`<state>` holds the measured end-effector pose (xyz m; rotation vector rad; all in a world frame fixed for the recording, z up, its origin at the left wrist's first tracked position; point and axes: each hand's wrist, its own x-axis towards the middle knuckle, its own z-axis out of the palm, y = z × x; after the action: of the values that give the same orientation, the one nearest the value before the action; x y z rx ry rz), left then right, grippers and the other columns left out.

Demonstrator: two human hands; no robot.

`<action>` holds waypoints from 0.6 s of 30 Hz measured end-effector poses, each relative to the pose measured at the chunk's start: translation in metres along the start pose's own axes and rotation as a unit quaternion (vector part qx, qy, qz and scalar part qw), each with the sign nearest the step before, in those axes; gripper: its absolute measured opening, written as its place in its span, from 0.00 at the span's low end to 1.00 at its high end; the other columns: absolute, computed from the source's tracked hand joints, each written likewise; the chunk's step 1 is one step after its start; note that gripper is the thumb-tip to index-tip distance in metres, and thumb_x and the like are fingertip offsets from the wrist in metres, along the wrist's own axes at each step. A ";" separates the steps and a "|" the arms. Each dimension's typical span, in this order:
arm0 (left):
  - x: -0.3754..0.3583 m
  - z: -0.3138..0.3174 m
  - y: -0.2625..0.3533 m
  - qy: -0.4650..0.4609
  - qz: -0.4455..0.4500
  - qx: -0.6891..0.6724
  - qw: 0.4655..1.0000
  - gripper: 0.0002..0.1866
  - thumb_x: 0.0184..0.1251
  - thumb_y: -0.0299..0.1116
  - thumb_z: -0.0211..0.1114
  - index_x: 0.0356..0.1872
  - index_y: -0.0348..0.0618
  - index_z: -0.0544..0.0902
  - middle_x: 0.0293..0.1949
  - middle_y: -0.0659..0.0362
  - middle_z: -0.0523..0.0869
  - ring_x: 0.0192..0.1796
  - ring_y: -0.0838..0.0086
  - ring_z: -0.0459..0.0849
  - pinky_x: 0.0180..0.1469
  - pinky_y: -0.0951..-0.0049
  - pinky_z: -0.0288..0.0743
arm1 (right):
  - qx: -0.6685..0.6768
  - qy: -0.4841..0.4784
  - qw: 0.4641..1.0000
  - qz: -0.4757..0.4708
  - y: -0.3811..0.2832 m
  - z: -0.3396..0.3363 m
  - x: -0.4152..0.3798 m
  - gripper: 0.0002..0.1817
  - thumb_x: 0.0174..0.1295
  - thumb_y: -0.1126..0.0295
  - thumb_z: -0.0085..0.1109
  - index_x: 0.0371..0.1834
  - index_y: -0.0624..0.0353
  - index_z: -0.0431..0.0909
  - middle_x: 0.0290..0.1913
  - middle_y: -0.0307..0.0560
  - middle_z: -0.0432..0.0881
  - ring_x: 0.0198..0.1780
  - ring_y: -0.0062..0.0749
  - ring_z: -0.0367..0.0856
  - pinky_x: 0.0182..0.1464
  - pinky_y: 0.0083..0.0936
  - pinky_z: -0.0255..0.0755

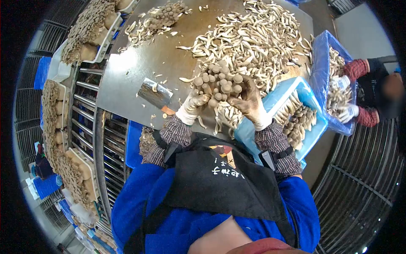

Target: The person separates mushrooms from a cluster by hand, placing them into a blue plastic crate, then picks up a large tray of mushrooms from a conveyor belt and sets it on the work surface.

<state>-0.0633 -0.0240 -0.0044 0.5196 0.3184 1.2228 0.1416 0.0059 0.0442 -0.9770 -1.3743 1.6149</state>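
Observation:
A cluster of grey-brown mushrooms (220, 82) is held up between both hands over the metal table. My left hand (192, 106), in a dirty white glove, grips the cluster's left side. On its right side my right hand (249, 103), gloved and stained brown, has its fingers around the edge of the cluster. Loose mushrooms (249, 42) are heaped behind and under the hands. A wide-bladed cleaver (155, 93) lies flat on the table, left of my left hand. A light-blue lined crate (313, 143) with mushrooms stands at the right, by my right forearm.
The metal table (122, 89) carries another mushroom clump (165, 17) at the back left. White trays of mushrooms (91, 169) line a roller conveyor (84, 118) at the left. At the right, a co-worker's gloved hands (343, 95) are over a blue-lined crate (320, 76).

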 end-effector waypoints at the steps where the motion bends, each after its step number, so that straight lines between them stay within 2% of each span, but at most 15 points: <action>1: 0.002 -0.017 -0.004 -0.041 0.022 0.019 0.999 0.43 0.53 0.33 0.74 0.72 0.49 0.64 0.69 0.56 0.69 0.70 0.61 0.71 0.72 0.58 0.66 | 0.021 -0.001 1.000 0.005 -0.011 0.004 -0.003 0.40 0.51 0.74 0.74 0.68 0.65 0.63 0.57 0.49 0.77 0.61 0.33 0.75 0.64 0.31 0.70; 2: 0.008 -0.008 0.002 -0.083 0.044 0.037 0.995 0.43 0.55 0.31 0.72 0.74 0.50 0.62 0.72 0.57 0.65 0.71 0.63 0.69 0.71 0.59 0.67 | 0.042 -0.001 0.999 0.010 -0.020 0.006 -0.004 0.42 0.50 0.75 0.75 0.68 0.64 0.62 0.57 0.48 0.77 0.62 0.34 0.74 0.65 0.32 0.69; 4: 0.005 -0.003 0.009 -0.087 0.011 0.047 0.995 0.43 0.54 0.34 0.73 0.73 0.49 0.63 0.72 0.56 0.66 0.72 0.63 0.68 0.71 0.58 0.67 | 0.012 -0.018 1.000 0.003 -0.024 0.005 -0.001 0.44 0.48 0.75 0.76 0.69 0.63 0.61 0.58 0.48 0.77 0.63 0.33 0.74 0.66 0.32 0.69; 6: 0.001 -0.013 0.007 -0.067 -0.009 0.056 0.996 0.44 0.53 0.36 0.74 0.73 0.47 0.63 0.70 0.56 0.67 0.71 0.63 0.69 0.71 0.59 0.68 | 0.021 -0.056 0.997 0.039 -0.018 0.002 0.000 0.44 0.46 0.77 0.76 0.68 0.63 0.62 0.58 0.47 0.77 0.62 0.32 0.75 0.66 0.31 0.70; 7: 0.005 0.001 0.005 -0.060 0.027 0.023 0.998 0.42 0.55 0.36 0.74 0.72 0.46 0.64 0.65 0.57 0.74 0.67 0.65 0.74 0.70 0.60 0.69 | 0.024 -0.065 0.997 0.044 -0.021 0.002 0.001 0.42 0.47 0.78 0.76 0.67 0.62 0.63 0.59 0.47 0.77 0.61 0.30 0.76 0.66 0.31 0.70; 8: 0.002 -0.007 0.002 -0.059 0.025 0.023 0.998 0.42 0.55 0.36 0.74 0.72 0.46 0.64 0.65 0.57 0.74 0.67 0.65 0.74 0.70 0.60 0.69 | 0.025 -0.064 0.997 0.045 -0.025 0.003 0.000 0.42 0.47 0.78 0.76 0.67 0.62 0.63 0.59 0.47 0.77 0.61 0.30 0.76 0.66 0.31 0.70; 10: -0.005 -0.022 -0.006 0.010 -0.030 -0.046 0.998 0.40 0.57 0.36 0.73 0.71 0.46 0.65 0.58 0.59 0.80 0.61 0.69 0.78 0.68 0.64 0.70 | -0.019 -0.026 0.999 0.040 -0.033 0.008 -0.004 0.40 0.49 0.77 0.76 0.66 0.62 0.64 0.59 0.46 0.77 0.61 0.30 0.75 0.66 0.31 0.70; 11: -0.007 -0.024 -0.010 -0.002 -0.029 -0.089 0.996 0.32 0.62 0.36 0.70 0.68 0.47 0.70 0.53 0.61 0.83 0.56 0.72 0.81 0.65 0.67 0.72 | -0.028 -0.025 0.999 0.022 -0.029 0.007 -0.004 0.39 0.49 0.78 0.76 0.65 0.62 0.65 0.59 0.45 0.77 0.61 0.29 0.76 0.65 0.30 0.70; 12: -0.006 -0.026 -0.013 -0.002 -0.030 -0.089 0.996 0.32 0.62 0.36 0.70 0.68 0.47 0.70 0.53 0.61 0.83 0.56 0.72 0.81 0.65 0.67 0.72 | -0.027 -0.024 0.999 0.023 -0.030 0.006 -0.004 0.39 0.49 0.78 0.76 0.65 0.62 0.65 0.59 0.45 0.77 0.61 0.29 0.76 0.65 0.30 0.70; 14: -0.006 -0.027 -0.019 0.097 -0.032 -0.122 0.987 0.27 0.66 0.37 0.66 0.66 0.48 0.73 0.54 0.61 0.82 0.57 0.72 0.81 0.66 0.68 0.71 | -0.030 -0.035 0.999 0.008 -0.030 0.006 -0.005 0.37 0.51 0.76 0.75 0.65 0.63 0.67 0.60 0.46 0.77 0.60 0.29 0.76 0.64 0.29 0.70; 15: -0.003 -0.029 -0.020 0.074 -0.043 -0.178 0.980 0.23 0.68 0.37 0.65 0.63 0.48 0.75 0.55 0.61 0.82 0.58 0.72 0.80 0.66 0.69 0.72 | -0.029 -0.033 0.999 0.010 -0.027 0.004 -0.005 0.37 0.51 0.76 0.75 0.65 0.63 0.67 0.60 0.46 0.77 0.60 0.29 0.76 0.64 0.29 0.70; 16: -0.001 -0.033 -0.023 0.074 -0.047 -0.178 0.980 0.23 0.68 0.37 0.65 0.63 0.48 0.75 0.55 0.61 0.82 0.58 0.72 0.80 0.66 0.69 0.72 | -0.032 -0.056 0.998 0.017 -0.023 0.001 -0.001 0.35 0.53 0.75 0.74 0.65 0.63 0.67 0.60 0.47 0.77 0.59 0.29 0.76 0.63 0.29 0.70; 18: 0.000 -0.041 -0.033 0.159 -0.070 -0.187 0.967 0.27 0.66 0.44 0.65 0.64 0.47 0.74 0.62 0.58 0.79 0.64 0.66 0.77 0.73 0.54 0.66 | -0.034 -0.076 0.996 0.023 -0.010 -0.004 0.001 0.34 0.54 0.73 0.73 0.65 0.64 0.68 0.60 0.47 0.77 0.59 0.29 0.77 0.63 0.28 0.71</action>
<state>-0.0570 -0.0234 -0.0564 -0.0281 0.3786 1.1917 0.1457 0.0099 0.0533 -0.9486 -1.5277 1.7154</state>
